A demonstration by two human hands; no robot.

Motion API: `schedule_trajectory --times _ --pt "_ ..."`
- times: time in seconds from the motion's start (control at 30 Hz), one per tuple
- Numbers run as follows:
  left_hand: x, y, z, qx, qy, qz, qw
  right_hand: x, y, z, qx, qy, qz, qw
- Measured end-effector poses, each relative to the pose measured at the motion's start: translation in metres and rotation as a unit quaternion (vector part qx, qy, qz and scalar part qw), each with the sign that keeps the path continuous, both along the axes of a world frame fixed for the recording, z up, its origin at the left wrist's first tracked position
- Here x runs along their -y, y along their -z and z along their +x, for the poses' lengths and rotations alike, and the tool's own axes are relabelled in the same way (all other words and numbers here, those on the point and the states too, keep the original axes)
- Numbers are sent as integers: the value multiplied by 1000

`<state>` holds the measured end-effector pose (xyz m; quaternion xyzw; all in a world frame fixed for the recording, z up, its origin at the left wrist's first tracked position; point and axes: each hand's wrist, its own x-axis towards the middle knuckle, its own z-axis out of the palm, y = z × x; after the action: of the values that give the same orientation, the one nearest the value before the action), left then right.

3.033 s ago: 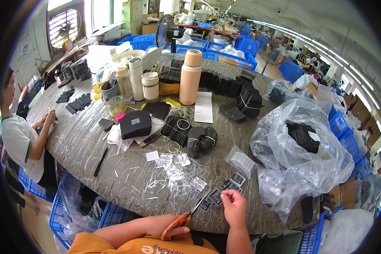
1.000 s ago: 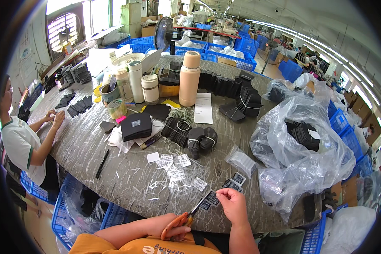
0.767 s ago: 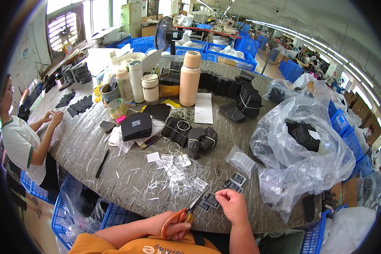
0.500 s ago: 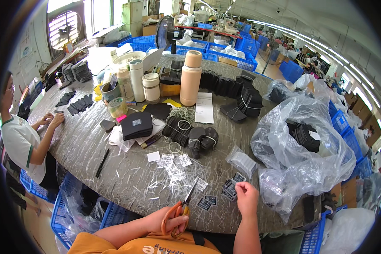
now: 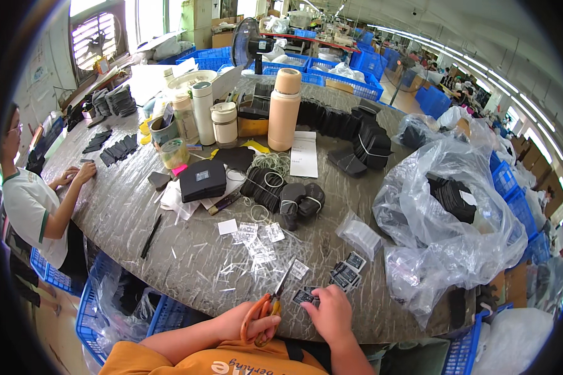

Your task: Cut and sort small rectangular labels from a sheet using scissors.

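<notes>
My left hand [image 5: 247, 320] is wrapped round the orange handles of a pair of scissors [image 5: 284, 279], whose blades point up and away over the table. Beside it my right hand [image 5: 331, 311] reaches in, thumb and fingers closed at the edge of small black printed labels [image 5: 303, 295] at the table's near side. Another loose pile of black labels [image 5: 346, 273] lies just beyond that hand. White printed slips and thin cut strips [image 5: 256, 250] are scattered past the scissor tips. One white slip [image 5: 299, 269] rests next to the blades.
A clear plastic bag [image 5: 413, 250] with black pieces fills the right side. Bundled black pieces [image 5: 263, 189], a peach bottle [image 5: 284, 112] and a black pen [image 5: 151, 236] are on the table. At the left, a co-worker [image 5: 34, 212] handles small dark pieces. Blue crates [image 5: 97, 312] stand below.
My right hand has moved left and nearer, from the farther label pile to the labels by the scissors. My left hand keeps the scissors in nearly the same place.
</notes>
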<state>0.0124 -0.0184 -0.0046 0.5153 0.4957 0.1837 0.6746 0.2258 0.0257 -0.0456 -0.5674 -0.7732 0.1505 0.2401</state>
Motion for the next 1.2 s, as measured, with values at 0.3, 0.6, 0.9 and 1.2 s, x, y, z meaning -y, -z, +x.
schedule_trajectory --times 0.3,0.6,0.9,1.2 --pt "4 6 -2 22 -3 32 999 -6 6 3 -202 24 -168 965" --pt "4 8 -1 -27 176 68 982 -18 3 18 -547 52 -264 793" --pt "2 8 -2 -24 200 56 978 -22 -3 22 -577 66 -321 748" --pt "1 2 -1 -25 202 77 976 -23 1 25 -558 45 -367 743"
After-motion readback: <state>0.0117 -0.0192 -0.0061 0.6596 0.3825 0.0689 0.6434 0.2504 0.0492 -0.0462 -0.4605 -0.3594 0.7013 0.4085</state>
